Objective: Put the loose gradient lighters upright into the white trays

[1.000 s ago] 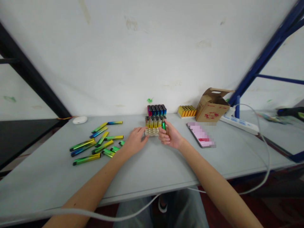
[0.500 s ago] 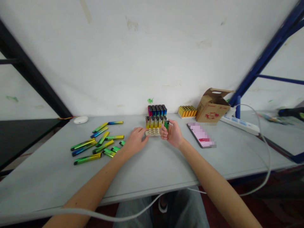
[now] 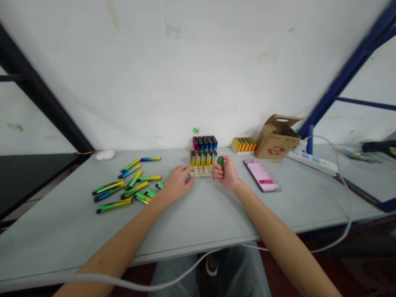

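Observation:
My right hand point(image 3: 225, 175) is wrapped round a green lighter point(image 3: 220, 161), held upright with its top end showing above the fist. The thumb is raised by its top; the lower part is hidden in the fingers. A cream tray point(image 3: 202, 171) with rows of holes lies just left of that fist. My left hand point(image 3: 177, 181) grips the tray's left end between thumb and fingers. Yellow lighters point(image 3: 203, 159) with dark tops stand upright in the tray's back part. To the left, several green, yellow and blue lighters point(image 3: 133, 190) lie loose on the table.
Behind the tray stands a block of dark-topped blue and red lighters point(image 3: 205, 143). Orange ones point(image 3: 244, 145) fill a white tray beside an open cardboard box point(image 3: 276, 140). A phone point(image 3: 260, 176), a power strip point(image 3: 314, 162) and a white case point(image 3: 105, 156) also lie on the table point(image 3: 204, 218).
My right hand has shifted slightly right, with the green lighter's top end tilted more into view. The left hand stays at the tray's end.

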### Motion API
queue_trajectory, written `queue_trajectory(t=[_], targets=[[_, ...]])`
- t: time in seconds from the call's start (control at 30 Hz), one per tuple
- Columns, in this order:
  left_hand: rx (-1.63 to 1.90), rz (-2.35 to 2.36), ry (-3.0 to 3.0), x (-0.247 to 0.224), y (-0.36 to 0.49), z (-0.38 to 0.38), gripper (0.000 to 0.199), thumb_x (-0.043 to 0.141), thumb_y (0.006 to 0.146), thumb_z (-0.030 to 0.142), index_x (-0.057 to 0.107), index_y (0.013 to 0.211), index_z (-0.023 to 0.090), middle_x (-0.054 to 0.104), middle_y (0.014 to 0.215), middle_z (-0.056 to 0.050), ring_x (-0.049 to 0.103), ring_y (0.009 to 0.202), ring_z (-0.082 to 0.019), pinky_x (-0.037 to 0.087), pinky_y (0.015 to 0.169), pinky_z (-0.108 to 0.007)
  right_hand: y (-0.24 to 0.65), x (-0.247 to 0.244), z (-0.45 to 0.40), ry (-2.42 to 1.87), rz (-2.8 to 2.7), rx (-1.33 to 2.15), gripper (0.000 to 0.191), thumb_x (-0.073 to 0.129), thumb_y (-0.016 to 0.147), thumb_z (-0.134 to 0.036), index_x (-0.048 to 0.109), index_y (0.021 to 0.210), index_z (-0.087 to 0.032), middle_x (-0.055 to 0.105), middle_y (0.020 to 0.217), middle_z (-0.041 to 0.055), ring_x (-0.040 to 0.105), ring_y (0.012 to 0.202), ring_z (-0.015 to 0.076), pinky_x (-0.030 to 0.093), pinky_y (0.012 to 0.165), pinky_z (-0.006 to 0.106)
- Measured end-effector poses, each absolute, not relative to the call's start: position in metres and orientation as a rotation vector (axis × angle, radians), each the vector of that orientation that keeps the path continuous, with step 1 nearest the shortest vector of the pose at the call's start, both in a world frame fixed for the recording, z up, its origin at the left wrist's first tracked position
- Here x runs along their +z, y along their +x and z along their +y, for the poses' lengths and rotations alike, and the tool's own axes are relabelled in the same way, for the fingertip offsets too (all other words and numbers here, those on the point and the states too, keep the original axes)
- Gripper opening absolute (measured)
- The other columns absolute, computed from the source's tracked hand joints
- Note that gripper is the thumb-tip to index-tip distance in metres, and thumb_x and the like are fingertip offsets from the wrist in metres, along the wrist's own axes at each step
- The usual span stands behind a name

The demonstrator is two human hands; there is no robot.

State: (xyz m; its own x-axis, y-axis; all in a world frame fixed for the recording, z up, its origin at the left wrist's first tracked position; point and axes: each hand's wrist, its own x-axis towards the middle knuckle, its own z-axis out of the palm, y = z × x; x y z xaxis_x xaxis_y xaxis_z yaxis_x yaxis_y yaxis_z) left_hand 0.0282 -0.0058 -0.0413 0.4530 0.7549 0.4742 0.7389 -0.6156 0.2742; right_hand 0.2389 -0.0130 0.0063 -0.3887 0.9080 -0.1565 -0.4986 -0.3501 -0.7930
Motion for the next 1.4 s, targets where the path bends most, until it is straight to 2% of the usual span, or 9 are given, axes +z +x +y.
queue_trajectory(t=[0.33, 0.97, 1.1, 1.2, 1.3, 1.4], targets=[[0.907, 1.356, 2.634, -0.04, 0.029, -0.006, 0.026, 0.052, 0.09, 0.027, 0.064, 0.11, 0.016, 0.064, 0.105, -0.011, 0.057, 0.104, -0.027, 0.047, 0.097, -0.044, 0.238, 0.014, -0.015, -0.894, -0.783, 1.784, 0.035, 0.025, 0.088, -0.04, 0.03, 0.058, -0.022, 0.018, 0.046, -0.009, 0.007, 0.039, 0.0083, 0.009, 0.035, 0.019], [0.869, 1.346, 2.641, -0.04, 0.029, -0.007, 0.028, 0.049, 0.091, 0.028, 0.064, 0.111, 0.015, 0.063, 0.107, -0.012, 0.056, 0.105, -0.027, 0.047, 0.098, -0.046, 0.234, 0.006, -0.013, -0.874, -0.887, 1.835, 0.04, 0.026, 0.089, -0.049, 0.031, 0.058, -0.022, 0.02, 0.045, -0.0085, 0.011, 0.039, 0.0083, 0.012, 0.036, 0.019], [0.88, 1.339, 2.638, -0.041, 0.028, -0.007, 0.028, 0.05, 0.091, 0.028, 0.064, 0.111, 0.015, 0.063, 0.106, -0.012, 0.056, 0.104, -0.027, 0.047, 0.097, -0.045, 0.237, 0.009, -0.014, -0.842, -0.869, 1.793, 0.041, 0.029, 0.088, -0.055, 0.041, 0.067, -0.022, 0.026, 0.046, -0.0088, 0.015, 0.038, 0.0078, 0.013, 0.036, 0.018], [0.887, 1.341, 2.628, -0.04, 0.028, -0.007, 0.027, 0.05, 0.091, 0.028, 0.064, 0.111, 0.016, 0.063, 0.106, -0.011, 0.056, 0.104, -0.026, 0.047, 0.097, -0.045, 0.243, 0.011, -0.012, -0.818, -0.855, 1.704, 0.033, 0.037, 0.085, -0.052, 0.047, 0.081, -0.021, 0.037, 0.052, -0.0076, 0.022, 0.038, 0.0074, 0.013, 0.037, 0.018], [0.902, 1.337, 2.627, -0.039, 0.028, -0.008, 0.026, 0.05, 0.091, 0.028, 0.065, 0.109, 0.017, 0.063, 0.106, -0.011, 0.057, 0.103, -0.026, 0.048, 0.097, -0.045, 0.249, 0.009, -0.008, -0.842, -0.879, 1.549, 0.019, 0.048, 0.08, -0.04, 0.05, 0.087, -0.022, 0.047, 0.061, -0.0062, 0.035, 0.043, 0.0081, 0.023, 0.039, 0.018], [0.935, 1.32, 2.627, -0.038, 0.028, -0.007, 0.025, 0.049, 0.092, 0.028, 0.065, 0.107, 0.018, 0.064, 0.106, -0.01, 0.057, 0.104, -0.025, 0.047, 0.098, -0.044, 0.253, 0.002, -0.001, -0.891, -1.031, 1.282, 0.019, 0.057, 0.075, -0.037, 0.055, 0.086, -0.021, 0.056, 0.069, -0.0037, 0.052, 0.059, 0.0113, 0.042, 0.056, 0.022]])
